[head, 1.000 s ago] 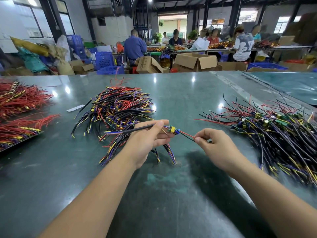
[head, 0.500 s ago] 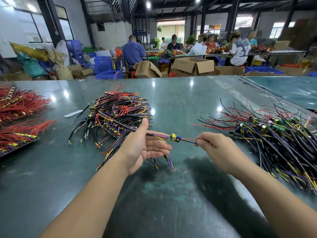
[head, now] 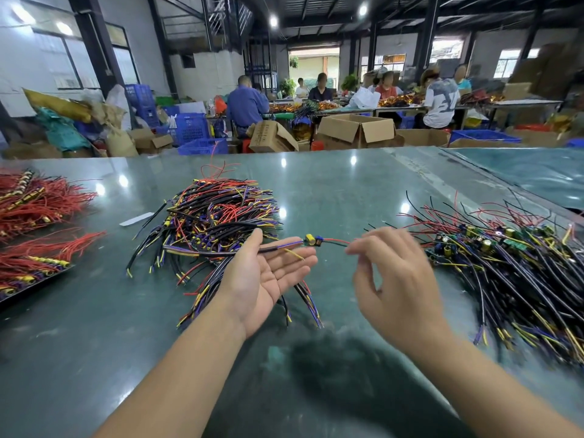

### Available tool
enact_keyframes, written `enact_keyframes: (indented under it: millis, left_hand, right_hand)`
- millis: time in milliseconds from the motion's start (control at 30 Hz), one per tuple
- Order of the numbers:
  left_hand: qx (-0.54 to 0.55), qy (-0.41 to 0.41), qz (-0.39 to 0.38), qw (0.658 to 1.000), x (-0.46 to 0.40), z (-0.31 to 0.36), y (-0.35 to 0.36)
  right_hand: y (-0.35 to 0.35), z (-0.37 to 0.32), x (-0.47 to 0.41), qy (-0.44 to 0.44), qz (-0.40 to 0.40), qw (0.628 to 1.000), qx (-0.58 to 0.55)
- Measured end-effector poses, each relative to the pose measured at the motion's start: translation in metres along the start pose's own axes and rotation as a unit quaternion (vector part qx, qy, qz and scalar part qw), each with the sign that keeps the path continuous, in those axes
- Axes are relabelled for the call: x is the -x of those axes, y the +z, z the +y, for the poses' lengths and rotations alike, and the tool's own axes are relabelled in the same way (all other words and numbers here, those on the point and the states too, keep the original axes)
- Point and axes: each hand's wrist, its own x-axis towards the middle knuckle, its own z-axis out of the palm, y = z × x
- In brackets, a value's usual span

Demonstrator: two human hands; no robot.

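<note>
Far left on the bench, two heaps of red wires lie well clear of the action, with a white strip just inside them. Next comes the centre pile, a tangle of black, purple, yellow and red, probably where finished pieces land, being nearest the left hand.

The left hand is palm up with its fingers flat and apart, gripping nothing. The cable simply rests across the fingers above the bench, and that cradle looks meant to keep the dark sleeve level. The yellow part juts out just past the fingertips, in free air between the two hands.

From it the red lead runs right to the right hand, where thumb and forefinger close together on its end. It's blurred, but it reads as a pinch, likely tension to hold the line straight.

Further right, the second pile sprawls with small green and yellow parts among black strands, and its loose ends reach close behind the right hand, the likeliest snag. Boxes and seated people sit far behind, well out of reach.
</note>
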Motion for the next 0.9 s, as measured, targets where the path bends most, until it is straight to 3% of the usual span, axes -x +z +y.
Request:
enact_keyframes:
  millis: [67,167,367,433,500,533,600,633,733,800,900]
  left_hand:
    - [0.002,0.015,-0.001,1.0,0.002,-0.004,0.003]
    - [-0.071,0.033,-0.018,0.997,0.005,-0.011,0.011]
    - [-0.321,0.094,-0.037,0.942,0.013,-0.03,0.028]
    - [-0.376,0.085,0.012,0.923,0.004,-0.032,0.04]
    - [-0.409,0.094,0.07,0.905,-0.002,-0.034,0.043]
    - [-0.45,0.14,0.052,0.88,0.002,-0.036,0.042]
    - [-0.567,0.227,-0.048,0.79,0.012,-0.045,0.03]
    - [-0.597,0.236,-0.086,0.762,0.017,-0.046,0.023]
    - [-0.612,0.293,-0.163,0.717,0.019,-0.042,0.015]
    - [-0.59,0.317,-0.155,0.726,0.02,-0.038,0.015]
    - [-0.55,0.311,-0.099,0.768,0.02,-0.033,0.011]
  right_hand:
    - [0.004,-0.018,0.007,0.145,-0.085,0.976,-0.14]
    - [0.01,-0.026,0.011,0.376,-0.171,0.852,-0.321]
    - [0.005,-0.022,0.0,0.508,-0.111,0.721,-0.459]
    - [0.002,-0.021,-0.003,0.53,-0.093,0.688,-0.487]
    - [-0.002,-0.02,-0.006,0.537,-0.08,0.664,-0.514]
    - [-0.004,-0.021,-0.007,0.534,-0.069,0.654,-0.531]
    - [-0.007,-0.021,-0.007,0.526,-0.047,0.638,-0.56]
    - [-0.009,-0.021,-0.007,0.526,-0.04,0.633,-0.567]
    - [-0.017,-0.021,-0.013,0.528,-0.023,0.612,-0.588]
    - [-0.026,-0.016,-0.02,0.525,0.011,0.612,-0.592]
    - [-0.051,0.005,-0.037,0.517,0.078,0.656,-0.544]
